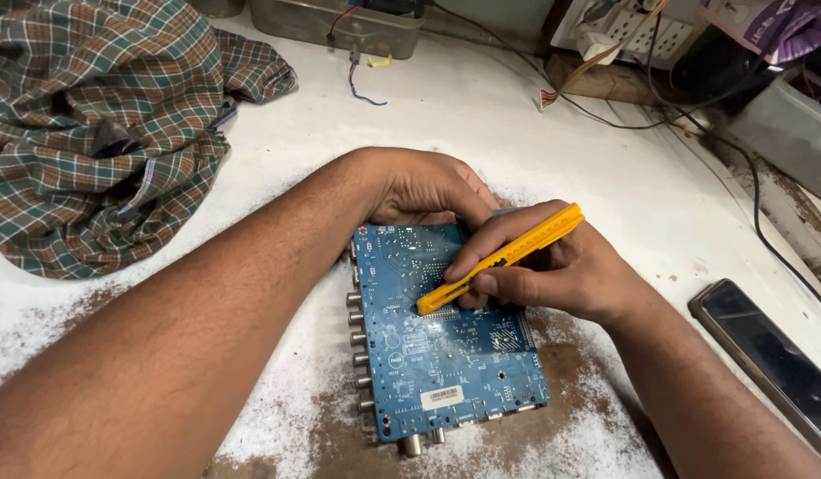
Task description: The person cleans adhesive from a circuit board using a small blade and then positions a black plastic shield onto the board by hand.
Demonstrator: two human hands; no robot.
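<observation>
Head view, one frame. A blue rectangular printed circuit board (446,355) lies flat, solder side up, on the white, worn worktop (535,124), near its front edge; a row of round metal connectors runs along the board's left side and a small white sticker sits near its lower edge. Left hand (424,188) rests at the board's far edge, fingers curled down over the top corner and pressing on it; it grips no separate object. Right hand (552,270) is clenched around a yellow plastic utility knife (504,257), held like a pen, thumb under the handle and fingers over it. The knife slants down to the left, its front end touching the board surface roughly at mid-board; the blade itself is too small to make out. Brown patches show through the white coating of the worktop around and below the board. A crumpled checked cloth in green, brown and white (100,124) lies well apart at upper left. A dark-screened phone (770,359) lies flat at right, near the right forearm. Black cables (694,120) trail across the far right.
</observation>
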